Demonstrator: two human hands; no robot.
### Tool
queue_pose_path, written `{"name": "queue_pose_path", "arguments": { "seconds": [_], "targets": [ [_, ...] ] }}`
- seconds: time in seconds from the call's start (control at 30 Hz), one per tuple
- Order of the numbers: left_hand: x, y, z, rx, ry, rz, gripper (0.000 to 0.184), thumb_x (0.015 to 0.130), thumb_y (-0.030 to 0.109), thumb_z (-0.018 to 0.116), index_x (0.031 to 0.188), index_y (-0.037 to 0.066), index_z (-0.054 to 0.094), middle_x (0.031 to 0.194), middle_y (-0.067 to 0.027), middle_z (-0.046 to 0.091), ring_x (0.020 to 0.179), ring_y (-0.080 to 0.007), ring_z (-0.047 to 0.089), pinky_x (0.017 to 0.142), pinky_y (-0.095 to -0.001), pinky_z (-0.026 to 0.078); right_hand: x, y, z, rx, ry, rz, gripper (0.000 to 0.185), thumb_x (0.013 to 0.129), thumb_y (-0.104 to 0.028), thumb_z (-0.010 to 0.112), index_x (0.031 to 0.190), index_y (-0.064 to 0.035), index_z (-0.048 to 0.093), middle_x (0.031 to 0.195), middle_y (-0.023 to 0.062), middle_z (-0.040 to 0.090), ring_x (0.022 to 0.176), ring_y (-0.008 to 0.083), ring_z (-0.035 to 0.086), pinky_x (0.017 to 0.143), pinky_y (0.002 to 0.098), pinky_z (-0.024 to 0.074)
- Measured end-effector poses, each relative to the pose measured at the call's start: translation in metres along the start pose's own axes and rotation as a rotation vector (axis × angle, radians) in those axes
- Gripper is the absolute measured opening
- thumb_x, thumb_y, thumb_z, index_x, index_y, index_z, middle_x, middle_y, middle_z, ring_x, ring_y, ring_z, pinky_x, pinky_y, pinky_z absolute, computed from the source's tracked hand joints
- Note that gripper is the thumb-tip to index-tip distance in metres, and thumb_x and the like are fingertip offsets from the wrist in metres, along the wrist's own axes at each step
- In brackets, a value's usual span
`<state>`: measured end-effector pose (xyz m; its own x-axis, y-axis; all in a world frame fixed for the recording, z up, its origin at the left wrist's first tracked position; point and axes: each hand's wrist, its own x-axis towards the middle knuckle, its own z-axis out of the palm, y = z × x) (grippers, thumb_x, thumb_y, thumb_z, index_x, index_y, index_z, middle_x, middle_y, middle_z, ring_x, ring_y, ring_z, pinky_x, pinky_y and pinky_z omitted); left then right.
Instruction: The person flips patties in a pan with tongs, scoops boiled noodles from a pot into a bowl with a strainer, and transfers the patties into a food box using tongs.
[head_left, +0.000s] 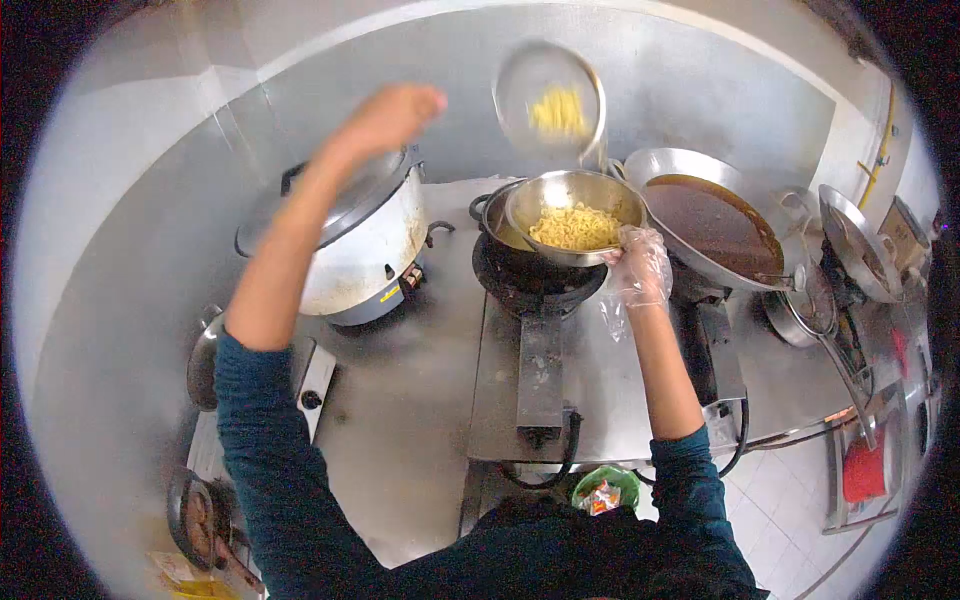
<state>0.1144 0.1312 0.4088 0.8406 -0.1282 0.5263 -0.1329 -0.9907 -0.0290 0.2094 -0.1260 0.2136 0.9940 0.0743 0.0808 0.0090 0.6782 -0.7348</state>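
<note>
My left hand is raised above the large white pot, bare and smeared by motion; its finger position and any contents are unclear. In a clear plastic glove, my right hand grips the right edge of a steel bowl. Yellow noodles lie in the bowl, which is over a pot on the middle burner. Behind it, against the metal wall, shows a blurred round rim around more yellow noodles; whether this is a strainer or a reflection is unclear.
A wide pan of brown sauce stands to the right. Beyond it are a saucepan with a long handle and a tilted metal lid. A small stove is at left. Below the counter edge sits a green basin with packets.
</note>
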Motion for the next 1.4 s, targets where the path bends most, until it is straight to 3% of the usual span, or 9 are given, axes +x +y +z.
{"name": "queue_pose_path", "arguments": {
  "seconds": [0.17, 0.57, 0.67, 0.73, 0.93, 1.1, 1.23, 1.33, 1.4],
  "targets": [
    [-0.036, 0.039, 0.049, 0.587, 0.163, 0.231, 0.009, 0.070, 0.016, 0.047, 0.076, 0.010, 0.048, 0.064, -0.0084, 0.053, 0.064, -0.0207, 0.057, 0.058, -0.0345, 0.044, 0.010, 0.003, -0.013, -0.005, -0.055, 0.021, 0.016, 0.072, -0.005, 0.049, 0.081, -0.0079, 0.036, 0.068, 0.0029, 0.043, 0.044, 0.0122, 0.042, 0.040, 0.0260, 0.0393],
    [0.009, -0.053, 0.110, 0.065, 0.046, -0.163, 0.019, 0.075, 0.019, 0.042, 0.078, 0.006, 0.055, 0.066, -0.0166, 0.056, 0.062, -0.0305, 0.055, 0.054, -0.0400, 0.043, 0.033, 0.028, -0.038, -0.091, -0.133, -0.027, 0.016, 0.073, -0.007, 0.050, 0.085, -0.0081, 0.040, 0.074, 0.0032, 0.048, 0.059, 0.0128, 0.050, 0.043, 0.0241, 0.0439],
    [0.041, -0.116, 0.175, -0.140, -0.233, -0.252, 0.025, 0.075, 0.022, 0.041, 0.071, 0.004, 0.057, 0.068, -0.0176, 0.056, 0.067, -0.0319, 0.055, 0.057, -0.0400, 0.043, 0.020, 0.020, -0.036, -0.129, -0.036, -0.001, 0.022, 0.071, -0.013, 0.056, 0.087, -0.0090, 0.042, 0.075, 0.0026, 0.049, 0.058, 0.0111, 0.050, 0.041, 0.0232, 0.0435],
    [0.045, -0.092, 0.186, 0.137, -0.184, -0.347, 0.025, 0.072, 0.020, 0.041, 0.067, 0.003, 0.058, 0.070, -0.0160, 0.057, 0.068, -0.0293, 0.056, 0.055, -0.0384, 0.044, 0.021, 0.015, -0.052, -0.109, -0.001, -0.007, 0.023, 0.070, -0.014, 0.057, 0.088, -0.0092, 0.043, 0.076, 0.0020, 0.049, 0.057, 0.0108, 0.050, 0.041, 0.0231, 0.0433],
    [0.060, -0.075, 0.239, 0.421, -0.226, -0.045, 0.018, 0.067, 0.013, 0.044, 0.070, 0.006, 0.060, 0.073, -0.0119, 0.059, 0.069, -0.0217, 0.058, 0.055, -0.0334, 0.045, -0.010, -0.012, -0.100, -0.177, 0.094, -0.023, 0.020, 0.072, -0.015, 0.055, 0.089, -0.0104, 0.045, 0.080, 0.0007, 0.051, 0.066, 0.0108, 0.050, 0.048, 0.0196, 0.0405],
    [0.080, -0.075, 0.245, 0.281, -0.361, -0.247, 0.019, 0.064, 0.014, 0.047, 0.074, 0.005, 0.060, 0.076, -0.0112, 0.059, 0.070, -0.0247, 0.058, 0.057, -0.0363, 0.044, -0.032, -0.022, -0.123, -0.101, 0.240, 0.037, 0.022, 0.071, -0.014, 0.056, 0.091, -0.0108, 0.045, 0.083, 0.0010, 0.052, 0.071, 0.0127, 0.051, 0.056, 0.0214, 0.0412],
    [0.096, -0.104, 0.269, 0.108, -0.444, -0.411, 0.022, 0.059, 0.015, 0.049, 0.073, 0.003, 0.061, 0.077, -0.0140, 0.058, 0.071, -0.0281, 0.057, 0.060, -0.0364, 0.045, -0.035, -0.018, -0.112, -0.214, 0.386, -0.024, 0.010, 0.076, -0.017, 0.050, 0.084, -0.0121, 0.046, 0.073, -0.0033, 0.051, 0.058, 0.0045, 0.047, 0.043, 0.0147, 0.0324],
    [0.113, -0.111, 0.294, 0.223, -0.734, -0.003, 0.022, 0.055, 0.014, 0.051, 0.069, 0.001, 0.060, 0.077, -0.0181, 0.056, 0.072, -0.0305, 0.056, 0.063, -0.0353, 0.045, -0.033, -0.006, -0.117, -0.217, 0.348, -0.011, 0.014, 0.076, -0.016, 0.052, 0.086, -0.0096, 0.045, 0.076, -0.0011, 0.052, 0.062, 0.0056, 0.049, 0.046, 0.0158, 0.0357],
    [0.118, -0.114, 0.325, 0.075, -0.594, -0.137, 0.021, 0.053, 0.015, 0.053, 0.067, 0.000, 0.060, 0.075, -0.0198, 0.056, 0.071, -0.0314, 0.055, 0.064, -0.0357, 0.044, -0.035, 0.003, -0.124, -0.233, 0.334, -0.019, 0.016, 0.076, -0.017, 0.052, 0.087, -0.0087, 0.045, 0.078, 0.0008, 0.052, 0.065, 0.0079, 0.050, 0.050, 0.0193, 0.0395]
  ]
}}
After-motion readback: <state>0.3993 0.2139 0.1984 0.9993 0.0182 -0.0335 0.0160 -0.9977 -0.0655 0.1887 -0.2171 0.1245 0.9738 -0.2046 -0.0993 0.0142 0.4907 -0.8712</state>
